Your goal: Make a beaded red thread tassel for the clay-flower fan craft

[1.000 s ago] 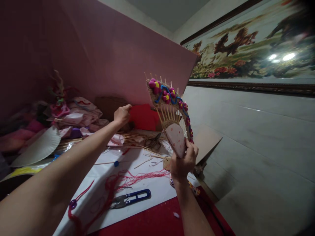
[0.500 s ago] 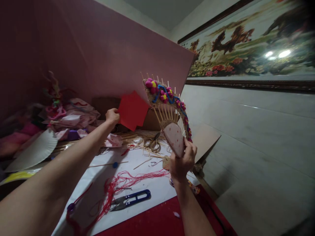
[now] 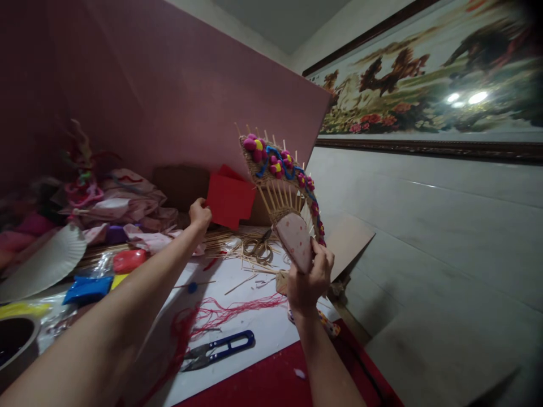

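My left hand (image 3: 200, 213) reaches out over the table, its fingers closed on the edge of some red paper (image 3: 229, 199), which looks like more than one overlapping sheet. My right hand (image 3: 311, 280) grips a handmade fan (image 3: 292, 237) by its narrow base and holds it upright above the table. Thin wooden sticks form the fan's ribs. Spotted pale cloth covers its lower part, and a curved woven band along the top carries magenta and yellow flowers with a blue wavy strand. The fan and my right palm hide part of each other.
On white paper (image 3: 237, 316) lie blue thread snips (image 3: 220, 349), tangled red thread (image 3: 241, 308) and loose sticks. Scissors (image 3: 258, 249) rest farther back. At left are crumpled cloth (image 3: 136, 198), a pleated white paper (image 3: 55, 265) and blue (image 3: 88, 288) and red (image 3: 129, 261) packets. A tiled wall borders the right.
The red paper has turned and dropped slightly in my left hand, which has shifted a little right and down. The fan stays in my right hand. More of the left side shows.
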The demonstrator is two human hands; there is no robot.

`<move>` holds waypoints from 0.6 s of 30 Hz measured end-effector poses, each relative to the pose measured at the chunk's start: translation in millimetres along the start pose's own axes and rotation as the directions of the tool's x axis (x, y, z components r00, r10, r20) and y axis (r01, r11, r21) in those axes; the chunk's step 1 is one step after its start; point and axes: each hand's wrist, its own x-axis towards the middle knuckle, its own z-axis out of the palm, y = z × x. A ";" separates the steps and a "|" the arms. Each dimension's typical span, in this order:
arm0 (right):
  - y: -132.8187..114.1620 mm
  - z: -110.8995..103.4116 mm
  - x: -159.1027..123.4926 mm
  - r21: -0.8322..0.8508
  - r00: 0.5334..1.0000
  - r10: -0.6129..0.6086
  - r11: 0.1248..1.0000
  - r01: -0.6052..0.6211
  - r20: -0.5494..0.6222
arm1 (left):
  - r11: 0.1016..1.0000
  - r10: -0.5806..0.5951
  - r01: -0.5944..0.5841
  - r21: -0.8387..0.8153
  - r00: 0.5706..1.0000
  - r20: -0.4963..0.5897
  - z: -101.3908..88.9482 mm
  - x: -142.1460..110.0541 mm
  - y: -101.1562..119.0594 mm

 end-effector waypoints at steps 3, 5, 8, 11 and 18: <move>1.0 0.5 -0.6 -0.006 1.000 0.009 1.000 -0.009 0.010 | 0.995 -0.037 0.033 0.090 0.998 0.047 2.4 -3.5 -1.6; 1.4 0.7 -0.8 -0.008 1.000 0.009 1.000 -0.009 0.007 | 0.986 -0.071 0.056 0.157 0.993 0.090 2.1 -6.2 -0.7; 1.4 0.9 -0.5 -0.010 1.000 0.011 1.000 -0.011 -0.005 | 0.964 -0.111 0.078 0.255 0.987 0.116 -0.1 -12.2 6.9; 0.7 1.2 0.1 -0.014 1.000 0.010 1.000 -0.011 -0.013 | 0.937 -0.111 0.084 0.339 0.992 0.061 -5.5 -21.1 19.6; -1.3 -0.9 -4.4 0.043 0.993 -0.100 0.994 0.097 0.057 | 0.878 0.050 -0.055 0.475 0.998 0.022 -34.8 -47.5 46.6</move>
